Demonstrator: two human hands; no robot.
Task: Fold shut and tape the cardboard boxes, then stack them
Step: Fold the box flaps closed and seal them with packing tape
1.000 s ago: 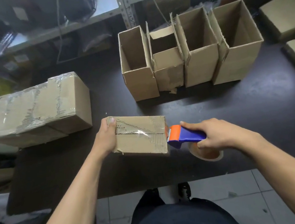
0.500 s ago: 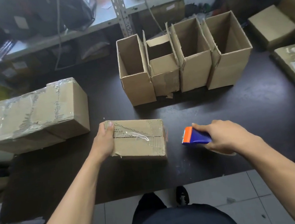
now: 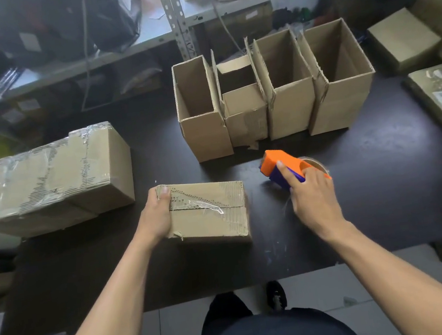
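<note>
Small closed brown cardboard box (image 3: 209,211) with clear tape along its top seam sits on the dark bench (image 3: 387,186), near the front edge. Left hand (image 3: 154,219) grips the box's left end, thumb on top, fingers wrapped round the side. Just right of the box, apart from it, orange-and-purple tape dispenser (image 3: 285,168) with a roll of clear tape rests on the bench; right hand (image 3: 313,197) holds its handle, index finger stretched along the top, other fingers curled round it. Behind the box, row of four open-topped brown cardboard boxes (image 3: 275,94) stands upright, side by side and touching, flaps up. Left of the small box, well apart, large taped brown cardboard box (image 3: 51,179) lies at the bench's left end, overhanging the edge. Far right of the small box, more closed cardboard boxes (image 3: 403,39), one with a white label. Beyond the open row, grey metal shelf (image 3: 180,25) with bags and small cartons, blurred.
</note>
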